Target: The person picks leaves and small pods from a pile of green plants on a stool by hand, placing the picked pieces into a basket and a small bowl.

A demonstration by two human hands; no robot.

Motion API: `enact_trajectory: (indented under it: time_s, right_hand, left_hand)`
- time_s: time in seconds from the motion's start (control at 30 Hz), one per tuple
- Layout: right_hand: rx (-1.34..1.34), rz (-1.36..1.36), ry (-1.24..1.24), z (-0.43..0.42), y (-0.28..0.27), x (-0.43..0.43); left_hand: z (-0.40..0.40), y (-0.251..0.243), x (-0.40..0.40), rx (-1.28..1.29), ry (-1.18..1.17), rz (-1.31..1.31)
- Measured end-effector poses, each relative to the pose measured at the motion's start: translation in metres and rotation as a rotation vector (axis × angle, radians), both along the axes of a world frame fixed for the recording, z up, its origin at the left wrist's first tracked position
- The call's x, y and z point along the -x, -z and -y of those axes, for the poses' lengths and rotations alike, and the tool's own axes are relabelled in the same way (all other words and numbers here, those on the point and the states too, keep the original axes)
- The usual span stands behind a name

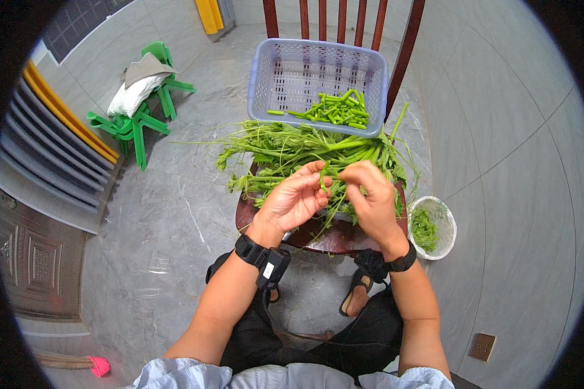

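My left hand (299, 197) holds a short piece of green stem (324, 176) between thumb and fingers, above the seat of a dark red wooden chair. Close on its right, my right hand (372, 199) has thumb and forefinger pinched near the stem; what lies between them is too small to tell. Under both hands a heap of leafy green vines (292, 146) with thin tendrils covers much of the chair seat (321, 238). Behind the heap stands a bluish plastic basket (316, 127), with cut green stem pieces (343, 109) gathered in its near right part.
A lined white bin (445, 243) with green leaves (424, 229) stands right of the chair, beside the grey tiled wall. Green plastic stools (139, 129) bearing a white bag (135, 95) and grey cloth (148, 69) are at the upper left. The chair's slatted back (341, 22) rises behind the basket.
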State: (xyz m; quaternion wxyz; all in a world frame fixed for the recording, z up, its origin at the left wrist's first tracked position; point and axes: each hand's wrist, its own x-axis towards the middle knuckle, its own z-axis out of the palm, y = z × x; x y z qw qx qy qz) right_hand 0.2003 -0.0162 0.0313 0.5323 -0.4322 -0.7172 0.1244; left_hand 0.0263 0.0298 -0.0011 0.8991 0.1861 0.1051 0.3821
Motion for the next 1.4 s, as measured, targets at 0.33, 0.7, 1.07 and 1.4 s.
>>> enact_trajectory:
  time_s: [0.33, 0.7, 1.07, 1.4]
  right_hand:
    - [0.034, 0.062, -0.101, 0.007, -0.006, 0.016]
    - [-0.210, 0.371, -0.051, 0.001, 0.000, 0.012]
    - [-0.176, 0.437, -0.011, 0.003, -0.001, 0.006]
    - [-0.188, 0.401, 0.037, 0.001, 0.001, 0.007]
  left_hand:
    - [0.000, 0.002, 0.002, -0.040, -0.030, 0.035]
    - [-0.001, 0.003, -0.001, -0.047, -0.049, -0.056]
    - [0.003, -0.004, -0.002, -0.193, -0.074, -0.324]
    - [0.004, -0.007, -0.002, -0.169, -0.041, -0.313]
